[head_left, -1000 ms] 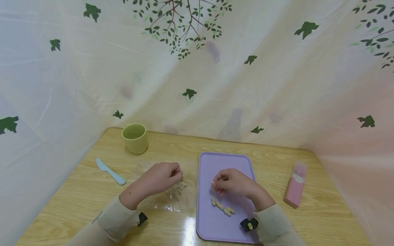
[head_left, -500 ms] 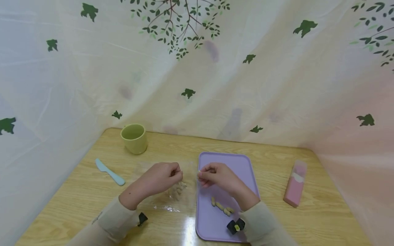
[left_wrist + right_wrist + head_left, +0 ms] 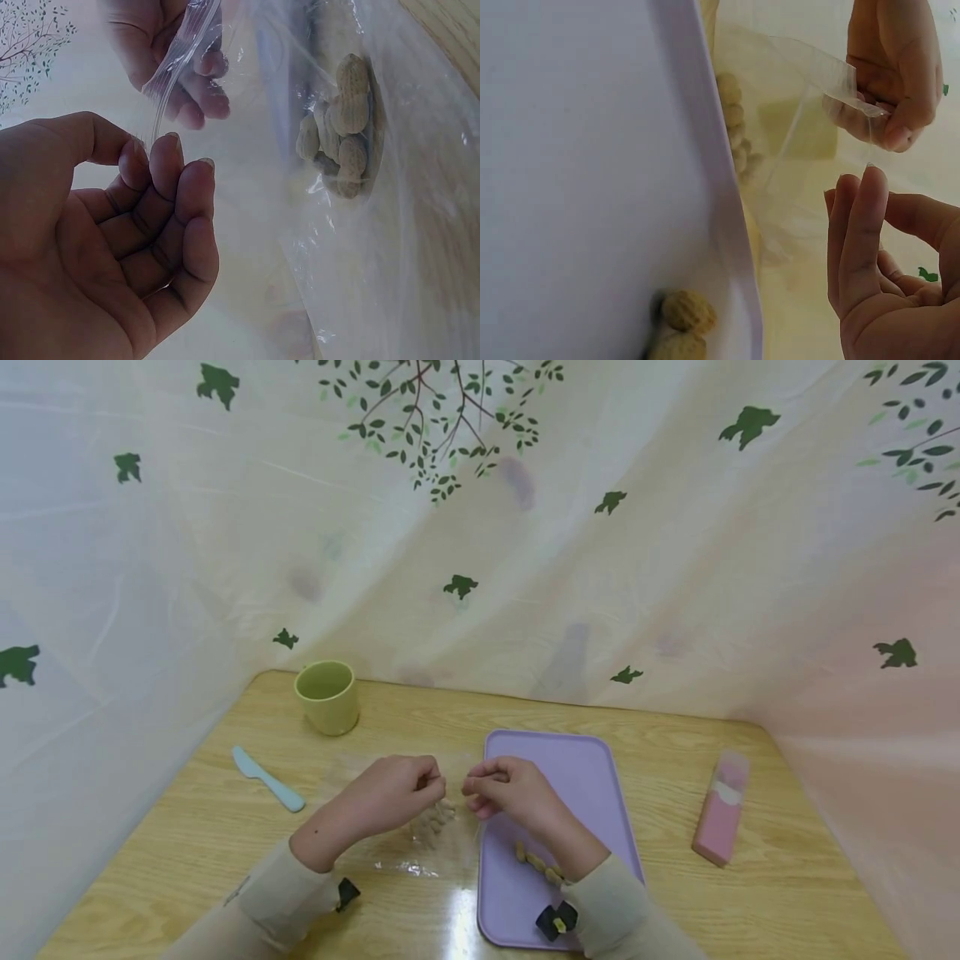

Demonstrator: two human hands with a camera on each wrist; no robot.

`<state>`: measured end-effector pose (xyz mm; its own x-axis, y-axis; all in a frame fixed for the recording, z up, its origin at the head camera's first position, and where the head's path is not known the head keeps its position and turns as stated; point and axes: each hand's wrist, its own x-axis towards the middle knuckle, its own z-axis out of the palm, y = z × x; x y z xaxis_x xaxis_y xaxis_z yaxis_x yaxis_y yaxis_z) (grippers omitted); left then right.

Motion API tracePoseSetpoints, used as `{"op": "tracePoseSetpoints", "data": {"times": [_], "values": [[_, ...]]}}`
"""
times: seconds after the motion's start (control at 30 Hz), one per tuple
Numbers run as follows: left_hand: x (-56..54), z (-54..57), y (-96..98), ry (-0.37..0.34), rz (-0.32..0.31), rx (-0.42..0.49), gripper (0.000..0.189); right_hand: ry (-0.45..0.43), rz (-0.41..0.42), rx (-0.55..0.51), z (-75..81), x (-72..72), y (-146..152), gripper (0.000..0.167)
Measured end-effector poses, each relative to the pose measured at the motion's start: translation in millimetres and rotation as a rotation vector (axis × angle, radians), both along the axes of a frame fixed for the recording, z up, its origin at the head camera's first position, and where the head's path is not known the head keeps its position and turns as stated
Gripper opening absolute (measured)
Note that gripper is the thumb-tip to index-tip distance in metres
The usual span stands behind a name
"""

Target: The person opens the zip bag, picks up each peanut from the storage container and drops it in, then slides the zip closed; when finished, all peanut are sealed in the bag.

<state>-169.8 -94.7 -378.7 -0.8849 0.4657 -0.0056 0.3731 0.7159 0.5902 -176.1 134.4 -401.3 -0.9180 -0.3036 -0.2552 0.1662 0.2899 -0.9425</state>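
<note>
My left hand (image 3: 390,793) pinches the mouth of a clear plastic zip bag (image 3: 405,247) between thumb and fingertips. Several peanuts in their shells (image 3: 351,112) lie inside the bag on the table. Close to the bag's mouth, over the left edge of a purple tray (image 3: 551,756), hovers my right hand (image 3: 517,797). Its fingers extend toward the film, and nothing shows between them. In the left wrist view, the film partly overlaps those fingers. More peanuts (image 3: 688,311) rest on the tray, some covered by my right wrist in the head view.
A green mug (image 3: 330,702) stands at the back left, with a pale blue knife (image 3: 266,779) in front of it. Right of the tray lies a pink case (image 3: 720,810). A patterned curtain (image 3: 540,560) hangs behind the wooden table (image 3: 637,760).
My right hand has moved left from above the tray to the bag's mouth. A small pale thing at its fingertips earlier no longer shows. My left hand keeps its hold on the bag.
</note>
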Motion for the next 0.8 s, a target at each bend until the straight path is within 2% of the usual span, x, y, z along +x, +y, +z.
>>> {"op": "tracePoseSetpoints", "data": {"times": [0.4,0.63,0.8], "values": [[-0.2,-1.0,-0.6,-0.014,0.006,0.005,0.02,0.053,0.004,0.025,18.1,3.1,38,0.035],[0.1,-0.6,-0.5,0.004,-0.006,0.008,0.021,0.052,0.048,0.078,16.3,6.5,54,0.032],[0.6,-0.4,-0.5,-0.002,-0.008,0.002,0.022,0.049,0.105,0.203,6.3,10.2,62,0.028]]}}
